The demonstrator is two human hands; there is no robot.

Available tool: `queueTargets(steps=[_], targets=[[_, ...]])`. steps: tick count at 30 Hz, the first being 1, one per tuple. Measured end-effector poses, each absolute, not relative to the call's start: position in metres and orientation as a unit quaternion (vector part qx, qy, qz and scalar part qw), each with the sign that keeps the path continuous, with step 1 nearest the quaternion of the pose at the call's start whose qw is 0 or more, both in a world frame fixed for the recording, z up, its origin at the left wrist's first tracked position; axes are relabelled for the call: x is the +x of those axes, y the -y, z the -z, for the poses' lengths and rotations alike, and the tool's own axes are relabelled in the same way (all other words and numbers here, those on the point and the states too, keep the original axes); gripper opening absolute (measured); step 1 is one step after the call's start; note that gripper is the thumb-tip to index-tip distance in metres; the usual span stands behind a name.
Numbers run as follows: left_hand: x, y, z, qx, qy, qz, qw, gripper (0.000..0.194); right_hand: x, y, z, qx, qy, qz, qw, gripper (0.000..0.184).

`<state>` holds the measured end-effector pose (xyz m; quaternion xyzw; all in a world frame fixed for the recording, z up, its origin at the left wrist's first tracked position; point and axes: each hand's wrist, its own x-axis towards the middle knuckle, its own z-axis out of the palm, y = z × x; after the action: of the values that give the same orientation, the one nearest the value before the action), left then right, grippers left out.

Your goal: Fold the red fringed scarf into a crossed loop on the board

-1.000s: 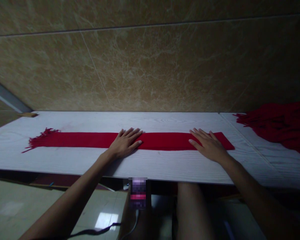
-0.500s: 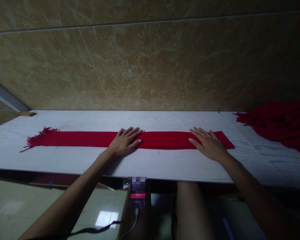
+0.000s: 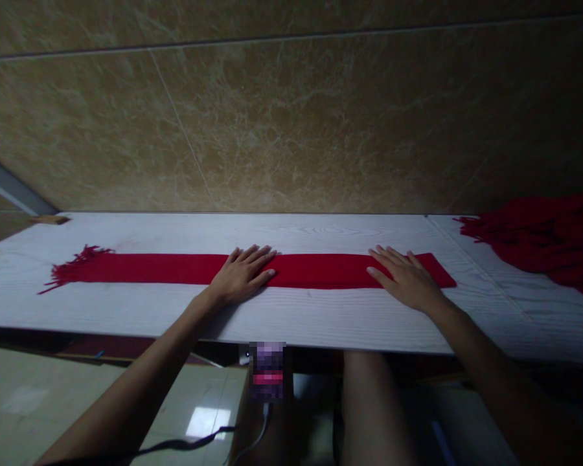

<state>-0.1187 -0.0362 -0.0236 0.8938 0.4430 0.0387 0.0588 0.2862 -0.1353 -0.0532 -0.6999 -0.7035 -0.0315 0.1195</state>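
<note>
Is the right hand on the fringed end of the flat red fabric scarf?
No, the right hand rests near the plain end of the flat red scarf, opposite its fringe.

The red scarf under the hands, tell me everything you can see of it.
The red scarf looks like soft, plain woven cloth, laid out as a long, narrow strip, flat and nearly smooth. Its left end has a fringe of loose, uneven strands; its right end is fringeless with a slanting edge, perhaps a fold. It runs left to right along the white tabletop. The left hand lies spread across its middle, and the right hand nearer its right end.
</note>
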Motion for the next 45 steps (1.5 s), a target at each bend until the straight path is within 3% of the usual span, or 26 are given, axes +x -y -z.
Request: queueTargets(steps=[45], targets=[[-0.1173,0.0384,0.0222,0.895,-0.44,-0.042,0.054,0.069,0.2901,0.1324,0.061,-0.694,0.706,0.035,0.138,0.064]])
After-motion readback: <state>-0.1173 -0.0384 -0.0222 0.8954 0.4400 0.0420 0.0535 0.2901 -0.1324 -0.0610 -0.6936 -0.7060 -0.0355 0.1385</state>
